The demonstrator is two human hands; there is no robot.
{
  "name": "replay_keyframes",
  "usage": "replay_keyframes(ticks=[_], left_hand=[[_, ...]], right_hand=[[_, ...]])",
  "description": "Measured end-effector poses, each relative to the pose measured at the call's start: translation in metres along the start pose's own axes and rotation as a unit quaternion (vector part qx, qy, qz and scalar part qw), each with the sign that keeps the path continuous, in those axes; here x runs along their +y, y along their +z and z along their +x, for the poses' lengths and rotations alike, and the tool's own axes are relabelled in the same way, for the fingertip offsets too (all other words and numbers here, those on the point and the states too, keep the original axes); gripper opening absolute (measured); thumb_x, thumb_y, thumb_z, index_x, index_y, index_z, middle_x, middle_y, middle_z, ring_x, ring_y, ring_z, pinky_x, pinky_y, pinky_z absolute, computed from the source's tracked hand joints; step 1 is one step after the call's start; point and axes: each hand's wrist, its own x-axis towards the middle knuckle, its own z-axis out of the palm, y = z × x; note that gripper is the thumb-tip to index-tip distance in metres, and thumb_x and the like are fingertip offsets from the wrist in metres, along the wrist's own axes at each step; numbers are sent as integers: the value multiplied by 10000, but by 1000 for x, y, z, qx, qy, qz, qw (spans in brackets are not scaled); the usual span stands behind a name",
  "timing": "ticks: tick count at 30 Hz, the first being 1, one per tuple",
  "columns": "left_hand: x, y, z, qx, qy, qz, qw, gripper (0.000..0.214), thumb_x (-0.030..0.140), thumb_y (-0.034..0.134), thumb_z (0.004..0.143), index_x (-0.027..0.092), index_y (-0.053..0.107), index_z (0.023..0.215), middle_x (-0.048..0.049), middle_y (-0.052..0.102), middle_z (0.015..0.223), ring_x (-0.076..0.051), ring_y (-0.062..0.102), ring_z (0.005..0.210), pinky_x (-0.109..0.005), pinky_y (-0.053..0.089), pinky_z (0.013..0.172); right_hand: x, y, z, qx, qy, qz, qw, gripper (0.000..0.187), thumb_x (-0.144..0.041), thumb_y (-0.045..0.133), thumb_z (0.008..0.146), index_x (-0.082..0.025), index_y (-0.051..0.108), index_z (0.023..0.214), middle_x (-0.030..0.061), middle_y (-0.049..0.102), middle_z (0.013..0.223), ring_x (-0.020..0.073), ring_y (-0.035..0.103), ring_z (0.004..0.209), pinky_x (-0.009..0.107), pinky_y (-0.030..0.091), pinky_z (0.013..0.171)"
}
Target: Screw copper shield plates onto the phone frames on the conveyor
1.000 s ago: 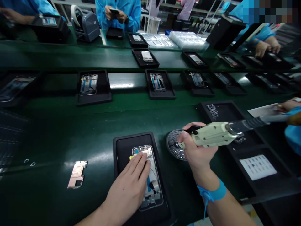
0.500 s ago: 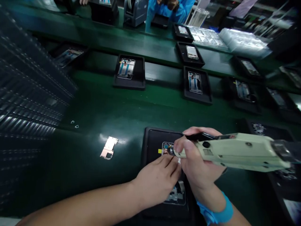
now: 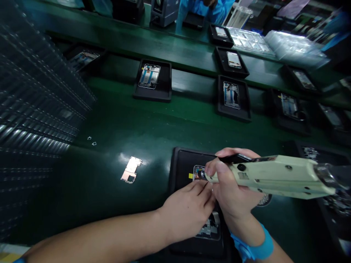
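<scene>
My right hand (image 3: 233,186) is shut around a pale green electric screwdriver (image 3: 274,176), whose metal tip touches the upper end of a phone frame (image 3: 199,172). The frame lies in a black tray (image 3: 182,162), its middle hidden by my hands and only its lower end (image 3: 210,230) showing. My left hand (image 3: 186,209) lies flat, fingers spread, with its fingertips on the frame close to the tip. A yellow tag (image 3: 190,176) sticks out at the frame's left side. A copper-coloured metal plate (image 3: 131,170) lies on the green bench to the left.
Two tiny metal bits (image 3: 91,142) lie on the bench left of the plate. A round screw dish (image 3: 264,200) sits beneath the tool. Black trays holding phone frames (image 3: 233,98) line the bench ahead, a screw tray (image 3: 309,153) stands right, and a co-worker's blue sleeve (image 3: 205,9) shows beyond.
My view has swung, shifting the bench's contents. The screwdriver has moved left from over the dish, and its tip now rests on the frame's upper end. My left hand has slid lower right.
</scene>
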Motion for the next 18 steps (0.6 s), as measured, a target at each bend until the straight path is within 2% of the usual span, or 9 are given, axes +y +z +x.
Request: replay_keyframes(ticks=[5, 12, 15, 18], left_hand=[[2, 2, -2, 10, -6, -6, 1000, 309, 217, 497, 993, 62, 657, 1207, -139, 644, 1200, -275, 576, 1182, -385, 380, 1141], [0, -3, 0, 22, -7, 6, 1000, 331, 204, 510, 993, 53, 665, 1243, -143, 649, 1242, -281, 585, 1212, -393, 357, 1180], [11, -8, -17, -4, 7, 4, 1000, 401, 307, 486, 1026, 64, 644, 1302, -149, 610, 1349, -301, 514, 1332, -419, 295, 1223], [30, -5, -45, -19, 29, 41, 999, 424, 432, 439, 1056, 164, 655, 1305, -94, 590, 1412, -301, 476, 1364, -473, 297, 1198]], right_hand=[[1, 2, -1, 5, 2, -4, 1000, 302, -140, 692, 889, -259, 581, 1144, -15, 632, 1005, 77, 630, 574, 290, 591, 588], [4, 0, -1, -16, -9, -38, 999, 246, -172, 696, 897, -246, 561, 1089, -33, 602, 871, 82, 610, 568, 274, 595, 591], [9, 0, -4, -14, -5, -42, 999, 259, -182, 706, 894, -250, 550, 1090, -22, 612, 892, 84, 612, 572, 273, 593, 594], [10, -1, -4, -11, 14, -33, 999, 290, -203, 712, 892, -251, 541, 1121, -9, 645, 970, 85, 624, 589, 270, 580, 591]])
